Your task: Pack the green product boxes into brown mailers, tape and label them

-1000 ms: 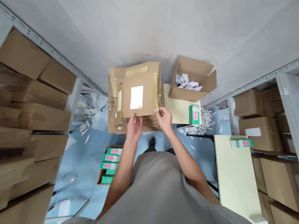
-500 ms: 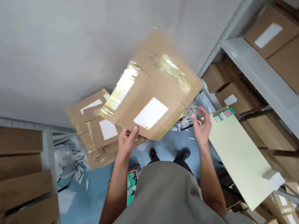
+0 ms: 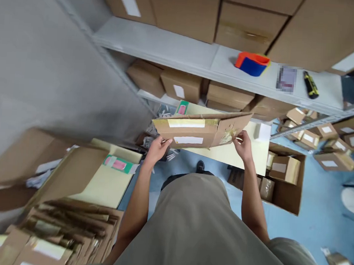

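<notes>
Between my hands is a flattened cardboard box (image 3: 210, 133), brown, with white labels and shiny yellowish tape, tilted so I see it at a shallow angle. My left hand (image 3: 157, 150) pinches its near left edge, thumb on top. At the right end, beside a torn taped patch, my right hand (image 3: 242, 145) grips the edge between thumb and fingers. Beyond and beneath the cardboard lies a pale yellow tabletop (image 3: 224, 157), with a green and pink packet (image 3: 182, 107) at its far left corner.
A grey shelf (image 3: 177, 53) bears cartons, an orange and blue tape ring (image 3: 252, 64) and a black and yellow utility knife (image 3: 310, 85). Flattened cartons (image 3: 74, 230) are piled at lower left near an open box (image 3: 18, 161). A large carton (image 3: 291, 190) holds smaller boxes at right.
My view has swung right toward the shelf and table. The flattened box has tipped to a shallow angle. My right hand, free before, now grips its right end; my left keeps hold.
</notes>
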A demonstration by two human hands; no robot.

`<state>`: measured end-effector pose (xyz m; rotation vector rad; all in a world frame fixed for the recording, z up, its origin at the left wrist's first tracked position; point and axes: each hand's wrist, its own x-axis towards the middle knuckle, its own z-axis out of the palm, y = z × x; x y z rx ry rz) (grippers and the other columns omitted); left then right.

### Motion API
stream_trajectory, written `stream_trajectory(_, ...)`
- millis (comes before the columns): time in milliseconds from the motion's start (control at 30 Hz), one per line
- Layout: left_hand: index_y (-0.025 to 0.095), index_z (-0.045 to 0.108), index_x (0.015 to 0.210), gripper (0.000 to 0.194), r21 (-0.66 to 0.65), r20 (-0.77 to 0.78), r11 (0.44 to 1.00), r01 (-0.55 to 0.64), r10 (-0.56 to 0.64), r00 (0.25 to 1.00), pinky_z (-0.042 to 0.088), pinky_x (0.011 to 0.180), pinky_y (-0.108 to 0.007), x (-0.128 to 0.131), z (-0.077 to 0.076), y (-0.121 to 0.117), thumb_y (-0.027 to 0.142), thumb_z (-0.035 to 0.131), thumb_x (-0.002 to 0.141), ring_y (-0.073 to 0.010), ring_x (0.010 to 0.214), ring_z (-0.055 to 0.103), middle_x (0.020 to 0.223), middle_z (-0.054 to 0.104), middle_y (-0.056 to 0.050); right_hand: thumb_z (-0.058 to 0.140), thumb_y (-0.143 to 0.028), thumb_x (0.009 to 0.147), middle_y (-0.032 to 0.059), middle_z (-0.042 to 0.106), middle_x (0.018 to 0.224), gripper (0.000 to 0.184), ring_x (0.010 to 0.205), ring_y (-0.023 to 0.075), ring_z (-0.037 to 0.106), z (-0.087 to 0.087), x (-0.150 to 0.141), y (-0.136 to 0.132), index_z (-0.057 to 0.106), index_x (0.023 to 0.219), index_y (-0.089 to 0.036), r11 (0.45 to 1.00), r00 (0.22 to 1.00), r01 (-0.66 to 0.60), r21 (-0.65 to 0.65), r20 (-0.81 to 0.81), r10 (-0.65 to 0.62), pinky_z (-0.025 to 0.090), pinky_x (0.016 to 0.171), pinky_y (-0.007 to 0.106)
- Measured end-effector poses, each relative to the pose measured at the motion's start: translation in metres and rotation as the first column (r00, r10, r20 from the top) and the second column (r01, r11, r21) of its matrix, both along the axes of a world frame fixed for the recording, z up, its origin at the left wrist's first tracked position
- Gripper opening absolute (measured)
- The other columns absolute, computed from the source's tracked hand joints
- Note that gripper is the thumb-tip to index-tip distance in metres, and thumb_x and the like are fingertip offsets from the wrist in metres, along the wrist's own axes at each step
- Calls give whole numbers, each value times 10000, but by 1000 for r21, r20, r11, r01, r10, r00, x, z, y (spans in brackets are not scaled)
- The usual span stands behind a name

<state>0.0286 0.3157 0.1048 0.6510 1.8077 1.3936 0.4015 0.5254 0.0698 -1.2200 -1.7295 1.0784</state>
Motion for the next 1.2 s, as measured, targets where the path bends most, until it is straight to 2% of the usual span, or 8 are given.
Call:
stream_trajectory(133, 231, 743, 993, 305, -7, 164, 1000, -3, 4, 987, 586, 1143, -317, 40, -19, 97, 156, 964, 796, -256, 1320, 732, 1106, 806, -72, 724, -635, 845, 114, 757, 1142, 513, 1062, 288, 716, -36, 30, 2, 646, 1192, -266, 984, 995, 94, -149, -12, -97, 651, 1061, 560)
stream_trajectory(233, 220, 768, 1093, 368, 55, 285, 997, 57, -71, 956, 532, 1206, -309, 65, -32, 138, 50, 889, 790, -215, 1331, 725, 1248, 799, -87, 703, -629, 850, 154, 773, 1245, 562, 1138, 318, 726, -52, 29, -5, 677, 1257, -243, 966, 993, 108, -237, -20, -116, 632, 1089, 580)
stream_trajectory(433, 234, 827, 1160, 312, -44, 223, 981, 190, -176, 959, 534, 1200, -390, 76, -63, 169, 132, 744, 877, -247, 1200, 739, 1149, 797, -83, 774, -675, 830, 171, 790, 1427, 683, 1339, 403, 705, -59, 26, -19, 759, 1348, -231, 938, 990, 124, -323, -16, -137, 579, 1190, 606)
stream_trajectory(533, 235, 804, 1000, 93, -50, 187, 987, 153, -142, 972, 562, 1135, -349, 66, -71, 185, 274, 726, 969, -249, 1234, 720, 1179, 803, -84, 652, -762, 936, 141, 785, 1469, 736, 1351, 371, 726, -53, 28, -29, 732, 1466, -257, 866, 981, 110, -488, -87, -174, 616, 1149, 603)
stream_trajectory(667, 240, 773, 1002, 249, -36, 335, 992, 124, -105, 936, 602, 1052, -323, 54, -66, 210, 488, 758, 1025, -245, 1185, 748, 1105, 817, -75, 591, -868, 972, 108, 767, 1506, 799, 1310, 326, 765, -39, 22, -35, 664, 1577, -351, 759, 959, 39, -650, -188, -210, 659, 1080, 586)
stream_trajectory(933, 284, 834, 1154, 281, 4, 505, 984, 176, -154, 849, 658, 971, -342, 43, -42, 186, 420, 912, 920, -280, 1235, 773, 1283, 825, -113, 501, -812, 1050, 98, 814, 1393, 701, 1301, 294, 734, -5, 22, 5, 724, 1475, -302, 856, 977, 53, -514, -151, -151, 651, 1074, 513)
stream_trajectory(1067, 251, 849, 1199, 413, -75, 425, 971, 227, -175, 888, 661, 854, -293, 49, -43, 168, 397, 983, 836, -283, 1185, 794, 1318, 819, -134, 571, -806, 1026, 106, 789, 1464, 703, 1317, 299, 737, -4, 27, 14, 720, 1483, -294, 833, 987, 17, -552, -124, -102, 654, 1081, 513)
stream_trajectory(1200, 208, 841, 1215, 676, -69, 364, 928, 366, -318, 875, 648, 965, -307, 58, -45, 165, 241, 1108, 595, -270, 1118, 801, 1272, 832, -126, 847, -769, 860, 151, 690, 1628, 810, 1335, 326, 752, -10, 21, 14, 703, 1472, -259, 804, 985, -50, -593, -162, -58, 652, 1110, 497)
